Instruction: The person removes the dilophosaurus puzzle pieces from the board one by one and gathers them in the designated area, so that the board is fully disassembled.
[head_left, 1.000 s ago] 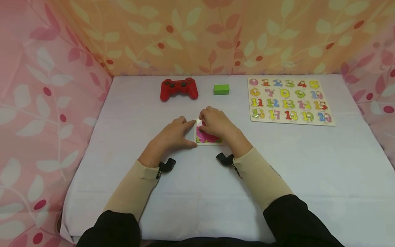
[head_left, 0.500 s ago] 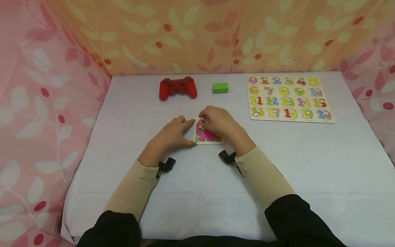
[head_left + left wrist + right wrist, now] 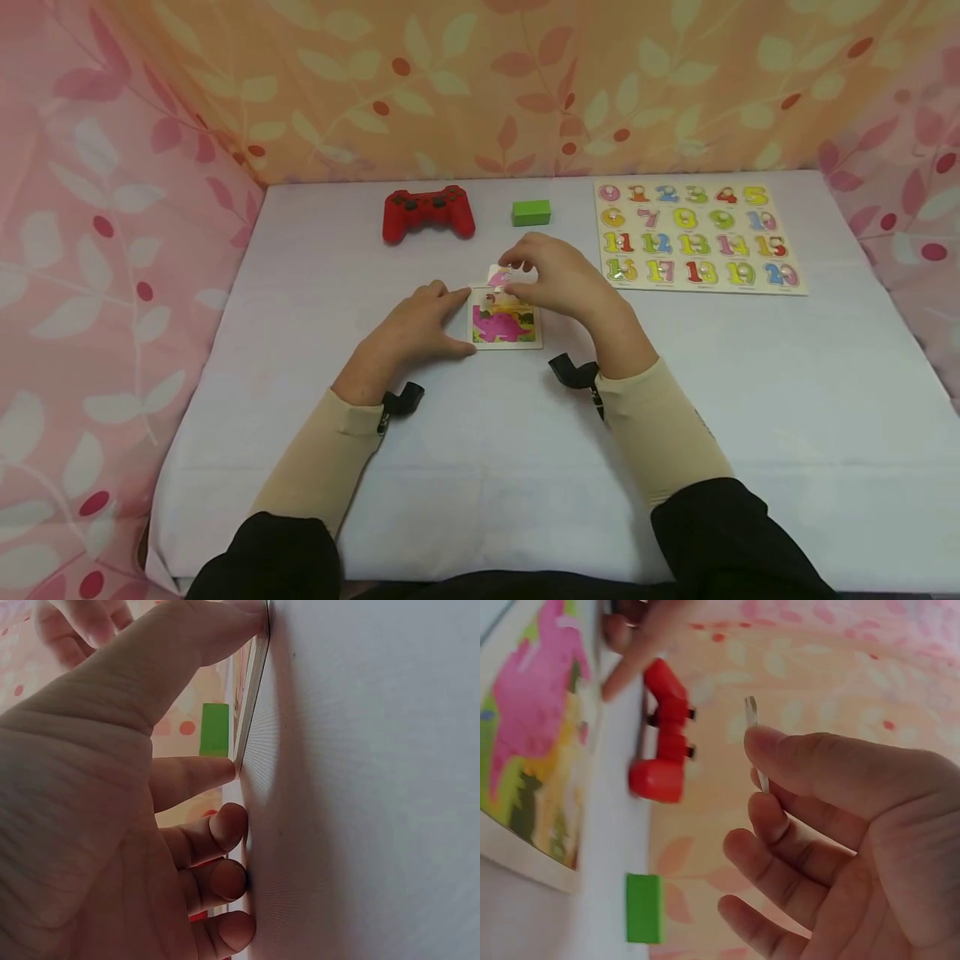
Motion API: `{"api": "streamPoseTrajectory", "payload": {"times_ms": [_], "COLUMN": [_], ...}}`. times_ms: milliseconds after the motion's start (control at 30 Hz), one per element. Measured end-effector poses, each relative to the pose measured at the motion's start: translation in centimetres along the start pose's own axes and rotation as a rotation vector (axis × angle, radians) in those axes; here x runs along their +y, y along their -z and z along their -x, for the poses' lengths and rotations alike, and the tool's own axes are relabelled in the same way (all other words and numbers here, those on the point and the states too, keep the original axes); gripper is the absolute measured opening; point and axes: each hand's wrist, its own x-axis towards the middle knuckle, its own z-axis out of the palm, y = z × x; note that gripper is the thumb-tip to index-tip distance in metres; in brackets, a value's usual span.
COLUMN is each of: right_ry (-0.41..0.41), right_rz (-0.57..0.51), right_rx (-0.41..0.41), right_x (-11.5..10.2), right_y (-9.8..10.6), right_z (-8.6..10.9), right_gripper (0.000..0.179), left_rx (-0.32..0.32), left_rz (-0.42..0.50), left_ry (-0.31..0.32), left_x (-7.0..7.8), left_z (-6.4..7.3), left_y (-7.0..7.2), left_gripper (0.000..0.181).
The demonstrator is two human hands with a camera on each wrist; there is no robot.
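Small dinosaur puzzle (image 3: 504, 322) seen at frame centre, flat on counter (image 3: 750, 375), steadied at its left edge by left hand (image 3: 408, 333), fingers straight against frame so it cannot slide. Piece (image 3: 500, 276) held pinched between thumb and fingers of right hand (image 3: 562, 279), lifted just above puzzle's upper edge. In right wrist view piece (image 3: 754, 735) shown edge-on, long axis near vertical. Pad (image 3: 428, 213), block (image 3: 531, 212), number board (image 3: 697, 237) lined along upper frame.

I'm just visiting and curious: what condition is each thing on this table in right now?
Dinosaur puzzle: flat, one piece out.
Piece: lifted, pinched by right hand.
Left hand: fingers steadying the puzzle's left edge.
Number board: flat, all numbers seated.
Controller: untouched.
Green block: untouched.
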Motion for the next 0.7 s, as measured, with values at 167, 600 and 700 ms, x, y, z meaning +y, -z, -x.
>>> {"api": "streamPoseTrajectory", "payload": {"times_ms": [167, 600, 700], "right_ry": [0.021, 0.017, -0.023], "right_rz": [-0.030, -0.068, -0.071], "right_rx": [0.033, 0.104, 0.096], "right_x": [-0.2, 1.8, 2.7], "right_y": [1.5, 4.2, 4.5], "right_z": [1.5, 4.4, 4.7], "right_gripper": [0.038, 0.034, 0.032], "left_rx": [0.003, 0.007, 0.007], "left_rz": [-0.007, -0.002, -0.004], "left_ry": [0.012, -0.004, -0.005], "left_x": [-0.1, -0.1, 0.0], "left_z": [0.0, 0.0, 0.0], "left_y": [-0.1, -0.1, 0.0], "left_gripper": [0.098, 0.097, 0.097]}}
